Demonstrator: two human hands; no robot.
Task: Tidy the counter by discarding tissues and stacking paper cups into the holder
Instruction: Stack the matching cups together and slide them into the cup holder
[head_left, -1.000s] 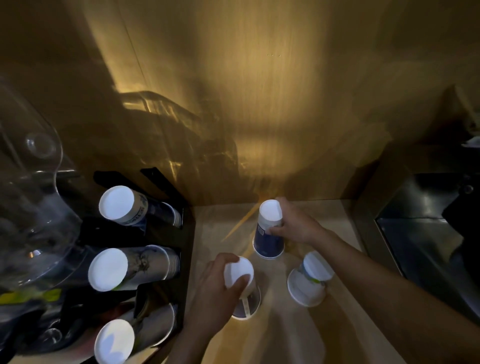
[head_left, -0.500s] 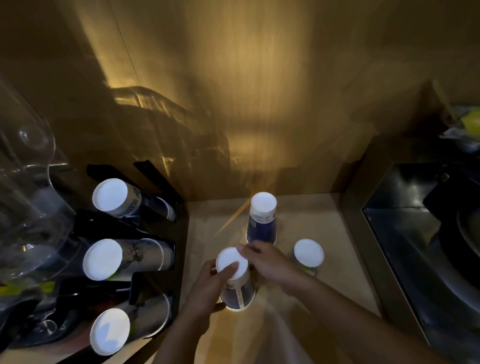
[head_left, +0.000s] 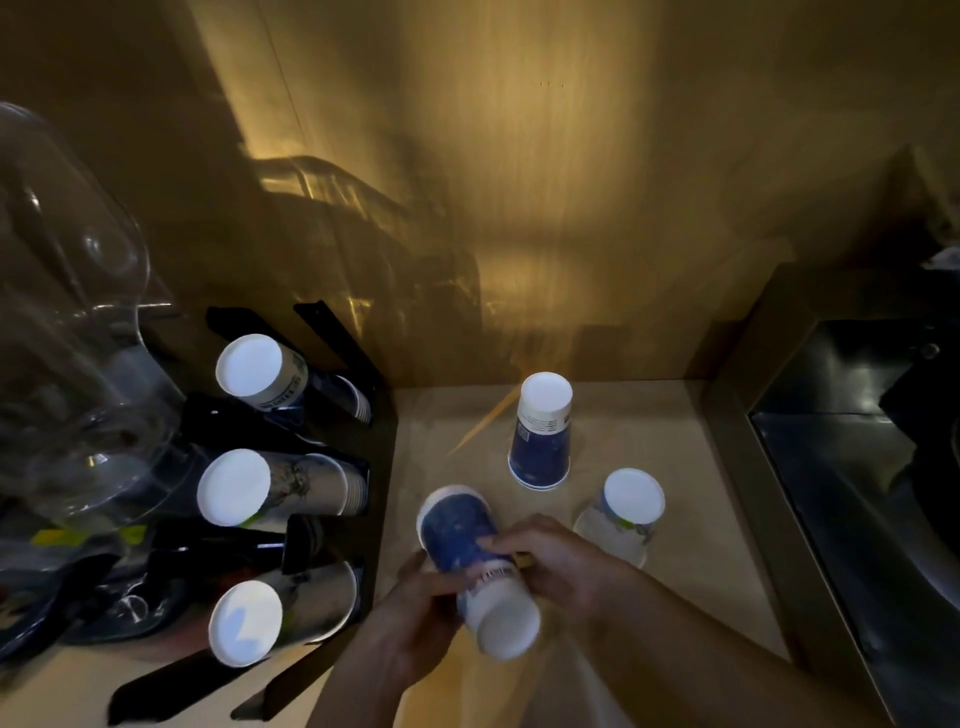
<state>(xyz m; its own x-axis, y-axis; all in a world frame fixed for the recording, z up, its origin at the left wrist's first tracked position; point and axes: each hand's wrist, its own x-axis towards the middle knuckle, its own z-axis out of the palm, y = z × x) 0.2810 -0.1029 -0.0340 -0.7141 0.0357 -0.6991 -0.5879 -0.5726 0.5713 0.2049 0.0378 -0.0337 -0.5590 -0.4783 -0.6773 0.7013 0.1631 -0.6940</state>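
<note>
Both hands hold a blue paper cup (head_left: 462, 535) tipped on its side above the counter, its white bottom toward me and its mouth pointing away to the left. My left hand (head_left: 415, 608) grips it from the left, my right hand (head_left: 550, 561) from the right. A second blue cup (head_left: 543, 434) stands upside down on the counter behind. A white cup (head_left: 626, 512) stands upside down to the right. The black cup holder (head_left: 332, 338) on the left carries three stacks of cups lying sideways, at the top (head_left: 260, 371), middle (head_left: 260, 488) and bottom (head_left: 260, 618).
A wooden stirrer (head_left: 485, 421) lies on the beige counter (head_left: 691, 571) near the back wall. A clear glass vessel (head_left: 67, 332) stands at the far left. A dark steel sink (head_left: 857, 493) borders the counter on the right.
The near blue cup has been lifted off the counter and tipped onto its side. My right hand came from the far cup to grip it together with my left.
</note>
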